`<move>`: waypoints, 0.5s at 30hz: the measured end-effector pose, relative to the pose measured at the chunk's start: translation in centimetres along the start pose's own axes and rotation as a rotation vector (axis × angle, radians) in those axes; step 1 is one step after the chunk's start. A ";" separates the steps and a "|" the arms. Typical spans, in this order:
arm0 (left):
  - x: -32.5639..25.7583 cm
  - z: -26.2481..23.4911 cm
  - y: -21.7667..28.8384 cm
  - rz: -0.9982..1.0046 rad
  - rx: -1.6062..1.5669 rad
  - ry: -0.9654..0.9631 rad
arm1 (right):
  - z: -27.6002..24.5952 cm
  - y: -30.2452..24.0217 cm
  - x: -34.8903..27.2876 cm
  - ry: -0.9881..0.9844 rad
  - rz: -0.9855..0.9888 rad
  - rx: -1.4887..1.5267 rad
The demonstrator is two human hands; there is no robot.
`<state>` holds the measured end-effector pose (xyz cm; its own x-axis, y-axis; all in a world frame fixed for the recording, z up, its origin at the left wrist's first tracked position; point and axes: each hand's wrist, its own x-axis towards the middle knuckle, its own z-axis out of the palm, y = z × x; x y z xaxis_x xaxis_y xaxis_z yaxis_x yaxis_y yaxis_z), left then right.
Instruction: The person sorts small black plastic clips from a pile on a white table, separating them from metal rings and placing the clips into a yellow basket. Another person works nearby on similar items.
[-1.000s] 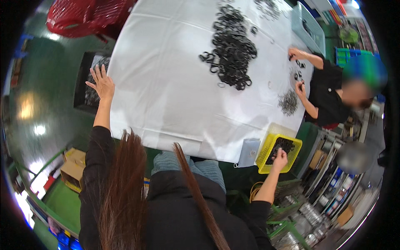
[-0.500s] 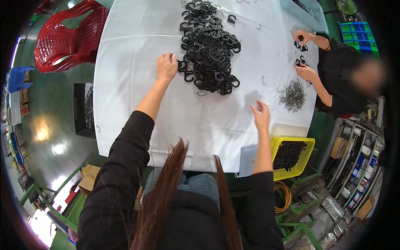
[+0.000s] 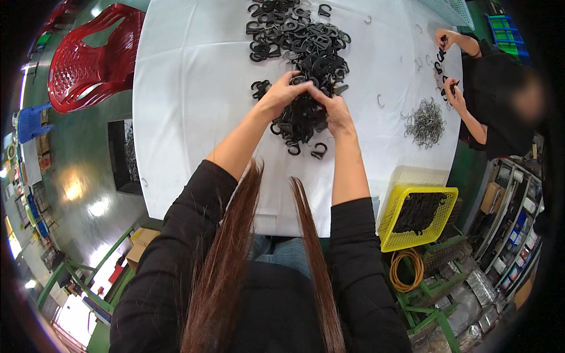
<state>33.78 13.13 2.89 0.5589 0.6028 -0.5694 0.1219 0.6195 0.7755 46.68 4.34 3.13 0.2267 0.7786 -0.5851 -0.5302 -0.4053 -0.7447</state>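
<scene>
Hooks (image 3: 323, 65), black, curved and open-mouthed, lay tangled in a heap at twelve o'clock from the person, on the white-covered desk (image 3: 200, 117). Each was probably light, stiff plastic, a little slippery and hardly fragile, best pinched by its curve. The left hand (image 3: 284, 94) and right hand (image 3: 336, 110) met over the heap, fingers bent; whether either gripped any could not be told.

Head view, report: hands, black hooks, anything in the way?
Left hand, right hand: close together over the black hooks, grip unclear. Hooks heaped on white-covered table. In the way: hands hide part of the heap.
</scene>
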 end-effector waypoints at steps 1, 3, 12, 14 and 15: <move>-1.0 -0.4 0.0 -0.011 0.001 -0.026 | -0.5 0.0 -1.0 0.013 0.010 -0.041; -2.9 -1.5 -0.6 -0.019 -0.005 -0.103 | -1.6 0.5 -3.4 0.065 0.027 -0.116; -8.7 -8.4 -3.3 0.250 0.577 0.296 | -8.5 4.3 -12.8 0.185 -0.091 -0.454; -9.2 -8.9 -4.6 0.294 0.532 0.338 | -8.4 5.6 -13.6 0.245 -0.252 -0.628; -9.1 -8.8 -5.5 0.302 0.561 0.402 | -8.1 6.2 -13.6 0.320 -0.273 -0.729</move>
<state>20.81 8.70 1.40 0.3053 0.9095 -0.2822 0.4704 0.1137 0.8751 46.96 -12.67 3.90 0.5494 0.7655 -0.3349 0.2124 -0.5155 -0.8301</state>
